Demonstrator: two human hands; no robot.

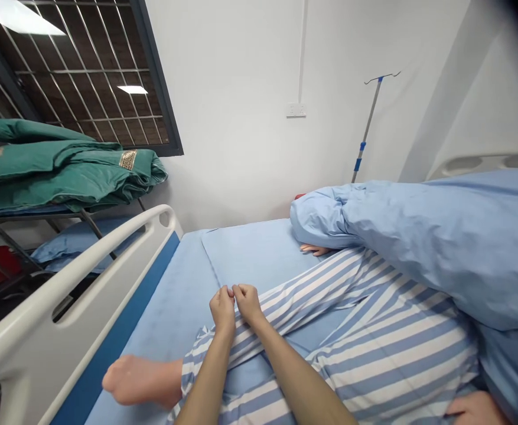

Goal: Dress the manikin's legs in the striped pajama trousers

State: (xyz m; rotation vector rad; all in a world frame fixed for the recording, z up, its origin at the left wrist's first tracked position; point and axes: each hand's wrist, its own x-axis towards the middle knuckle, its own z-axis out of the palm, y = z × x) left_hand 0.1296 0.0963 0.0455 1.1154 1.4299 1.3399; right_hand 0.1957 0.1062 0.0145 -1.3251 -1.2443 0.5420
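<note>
Side by side at the middle of the bed, my left hand [222, 308] and my right hand [247, 302] are both closed, thumbs uppermost and nearly touching. They are at the far edge of a blue-and-white striped trouser leg [294, 301], worn by a lying figure. Whatever is between my fingers, if anything, is hidden. A bare, smooth foot [137, 378] sticks out of the trouser cuff to the left of my forearms. A light blue quilt [400, 236] is folded back over the figure's upper body, with one of its hands [314, 249] showing under the edge.
The bed's white end board [121, 254] stands at the left. Beyond it, folded green quilts [72, 171] lie on a metal rack. An IV pole [367, 130] rises behind the bed, near a wall socket [296, 110]. Another hand of the figure [475, 407] shows at bottom right.
</note>
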